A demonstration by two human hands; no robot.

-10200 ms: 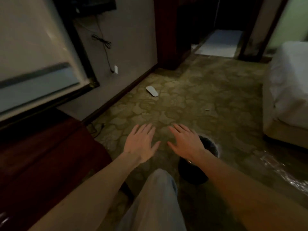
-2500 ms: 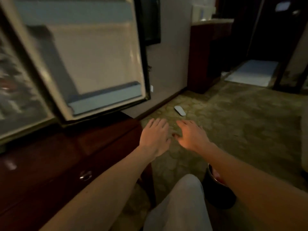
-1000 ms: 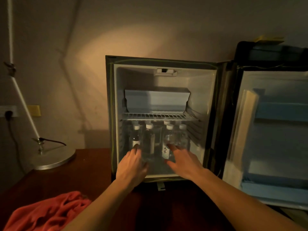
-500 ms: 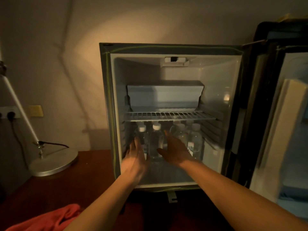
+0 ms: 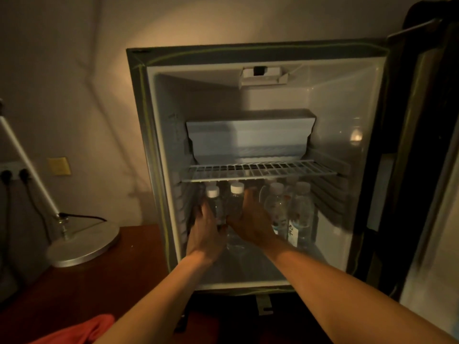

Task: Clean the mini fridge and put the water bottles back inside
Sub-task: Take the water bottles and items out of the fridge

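Note:
The mini fridge [image 5: 159, 155] stands open on a dark wooden desk [image 5: 104, 281]. Several clear water bottles with white caps stand on its floor under the wire shelf [image 5: 260, 170]. Both of my hands reach inside. My left hand [image 5: 205, 234] lies against the left side of the leftmost bottle [image 5: 213, 194]. My right hand [image 5: 250, 219] lies with straight fingers against the right side of the second bottle [image 5: 236, 197], so the pair sits between my palms. Two more bottles [image 5: 300, 209] stand to the right, untouched.
The fridge door [image 5: 432, 219] hangs open at the right. A red cloth [image 5: 82, 331] lies on the desk at the bottom left. A lamp with a round metal base [image 5: 84, 242] stands left of the fridge, with wall sockets [image 5: 15, 173] and cords behind it.
The view turned from the floor to the open fridge and came closer. Both hands went deeper in and closed around the two left bottles.

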